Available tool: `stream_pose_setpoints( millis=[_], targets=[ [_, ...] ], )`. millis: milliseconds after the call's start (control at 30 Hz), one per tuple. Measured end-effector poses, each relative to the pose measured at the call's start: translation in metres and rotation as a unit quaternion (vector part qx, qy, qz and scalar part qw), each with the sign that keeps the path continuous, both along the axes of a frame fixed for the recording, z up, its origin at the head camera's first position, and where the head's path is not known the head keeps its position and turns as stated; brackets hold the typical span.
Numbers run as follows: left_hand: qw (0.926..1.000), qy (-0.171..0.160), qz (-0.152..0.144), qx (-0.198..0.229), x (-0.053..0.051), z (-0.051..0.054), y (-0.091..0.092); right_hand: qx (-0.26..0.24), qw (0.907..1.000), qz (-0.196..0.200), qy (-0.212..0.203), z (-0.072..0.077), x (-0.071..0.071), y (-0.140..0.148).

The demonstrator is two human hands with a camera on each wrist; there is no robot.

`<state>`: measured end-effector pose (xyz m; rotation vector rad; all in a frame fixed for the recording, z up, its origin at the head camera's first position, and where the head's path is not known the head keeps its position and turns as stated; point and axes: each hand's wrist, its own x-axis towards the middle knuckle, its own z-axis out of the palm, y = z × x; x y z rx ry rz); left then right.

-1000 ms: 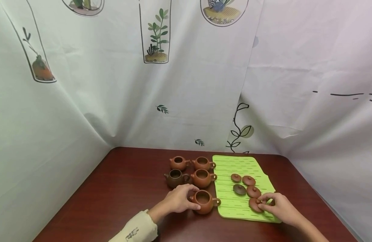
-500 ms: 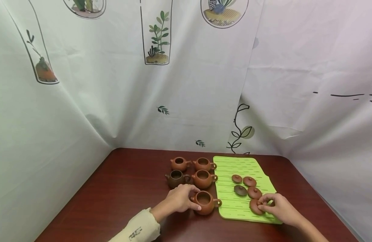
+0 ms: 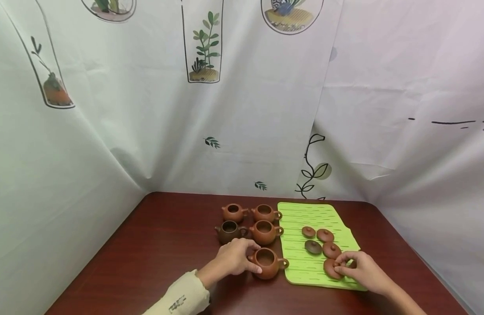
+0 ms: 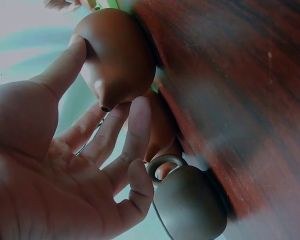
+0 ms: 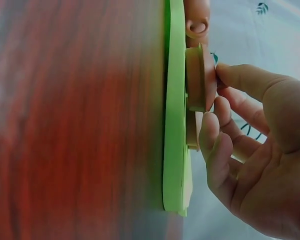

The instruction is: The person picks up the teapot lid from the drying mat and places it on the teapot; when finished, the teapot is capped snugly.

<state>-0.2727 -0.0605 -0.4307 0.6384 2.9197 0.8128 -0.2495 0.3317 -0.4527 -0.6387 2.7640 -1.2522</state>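
Note:
A reddish-brown lidless teapot [image 3: 267, 267] stands nearest the front, its handle toward the green mat [image 3: 305, 276]. My left hand [image 3: 235, 258] grips it round the spout side, thumb and fingers on its body [image 4: 121, 55]; in the left wrist view the left hand [image 4: 85, 155] has the spout between thumb and fingers. My right hand [image 3: 362, 269] pinches the knob of the front lid [image 3: 331, 269]. Seen from the right wrist, that lid [image 5: 202, 77] lies on the mat [image 5: 175, 100], with the right hand [image 5: 260, 135] beside it.
Behind the front teapot stand a reddish-brown teapot [image 3: 263, 236], a dark teapot [image 3: 227, 236] and two more at the back [image 3: 233, 216]. Several other lids lie on the mat, one of them a dark lid [image 3: 313, 247]. The brown table [image 3: 147, 245] meets a patterned white curtain [image 3: 242, 166].

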Motion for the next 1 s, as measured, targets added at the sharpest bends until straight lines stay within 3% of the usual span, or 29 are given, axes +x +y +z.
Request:
stream_pose_setpoints(
  millis=[267, 467, 667, 800, 1000],
  targets=[
    [0.9999, 0.012, 0.001, -0.004, -0.002, 0.005, 0.002, 0.002, 0.9998, -0.013, 0.016, 0.007, 0.001, -0.005],
    [0.9999, 0.009, 0.004, -0.009, -0.002, 0.004, 0.004, -0.005, 0.9992, -0.039, 0.006, 0.01, 0.002, -0.011],
    [0.9999, -0.016, 0.003, 0.001, 0.007, -0.003, -0.005, -0.027, 0.9983, -0.045, -0.024, 0.002, 0.004, -0.028],
    [0.9999, -0.012, 0.007, 0.0, 0.007, -0.003, -0.01, -0.041, 0.9978, -0.052, -0.005, -0.002, 0.002, -0.042],
    [1.0, -0.009, 0.003, 0.003, 0.002, 0.001, -0.001, -0.062, 0.9958, -0.066, 0.013, 0.005, 0.004, -0.047]
  ],
)
